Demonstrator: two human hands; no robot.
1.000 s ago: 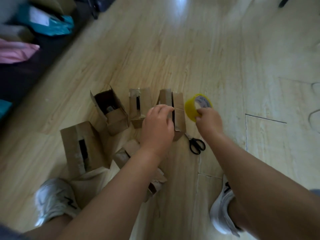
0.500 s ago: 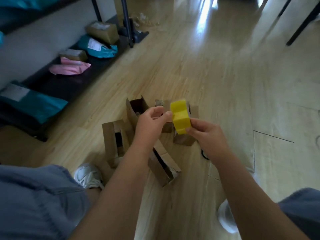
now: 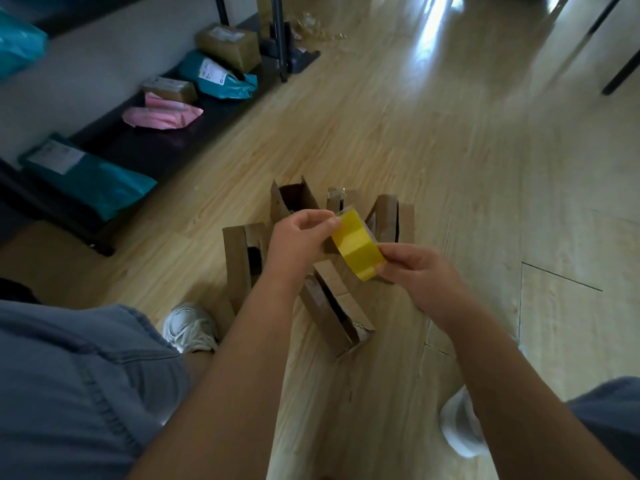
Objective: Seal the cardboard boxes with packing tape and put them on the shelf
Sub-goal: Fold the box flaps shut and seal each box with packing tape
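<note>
Gripping yellow tape roll [image 3: 358, 249]; both hands.

Light wood-grain laminate floor [image 3: 450, 150] is seen pretty much everywhere. A bright streak of glare [image 3: 446, 15] is thrown across it around 12 to 1 o'clock, and the rest is left kinda dim. A plain pale wall [image 3: 86, 74] is seen at 10 o'clock, with a low dark shelf [image 3: 166, 150] run along its foot. Black uprights [image 3: 278, 36] are planted at 11 o'clock. Teal mailer bags [image 3: 104, 185] and a pink mailer [image 3: 162, 116] are laid on the shelf. Thin dark furniture legs [image 3: 620, 77] are cut off at 2 o'clock. A thin seam [image 3: 561, 276] is cut into the floor at 3 o'clock.
</note>
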